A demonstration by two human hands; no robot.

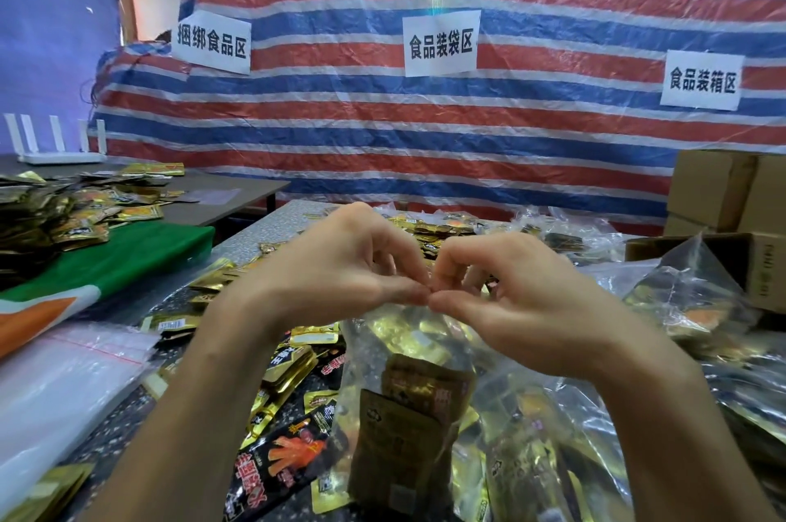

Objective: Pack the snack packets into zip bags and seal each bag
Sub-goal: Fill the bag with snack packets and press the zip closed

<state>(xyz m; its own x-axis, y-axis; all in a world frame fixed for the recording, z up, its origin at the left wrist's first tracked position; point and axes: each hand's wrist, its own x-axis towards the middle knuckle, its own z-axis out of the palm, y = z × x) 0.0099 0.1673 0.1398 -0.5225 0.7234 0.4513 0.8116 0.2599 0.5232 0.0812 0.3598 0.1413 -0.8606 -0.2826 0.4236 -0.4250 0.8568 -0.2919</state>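
**A:** Head view first. Where's the bag?

**B:** The bag hangs upright, lifted off the surface. The left hand and right hand each pinch its top edge between thumb and forefinger. The thumb tips touch at the middle of the mouth, and the other fingers are curled.

**A:** So I'd judge the step is sealing. What could spoil it?

**B:** Both pinches sit at the middle, and I can't tell whether the zip has closed toward either end. If the fingers run outward unevenly, a gap could be left and the seal would fail.

**A:** And the contents?

**B:** The packets stand tall inside, with gold film showing close under the hands. A corner caught in the zip would block it. The whole weight also hangs on fingertip pinches — slick plastic could slip and fall onto the loose packets below the bag.

**A:** Anything crowding it?

**B:** Empty bags lie left of the bag and filled bags right of it — neither seems to touch it.
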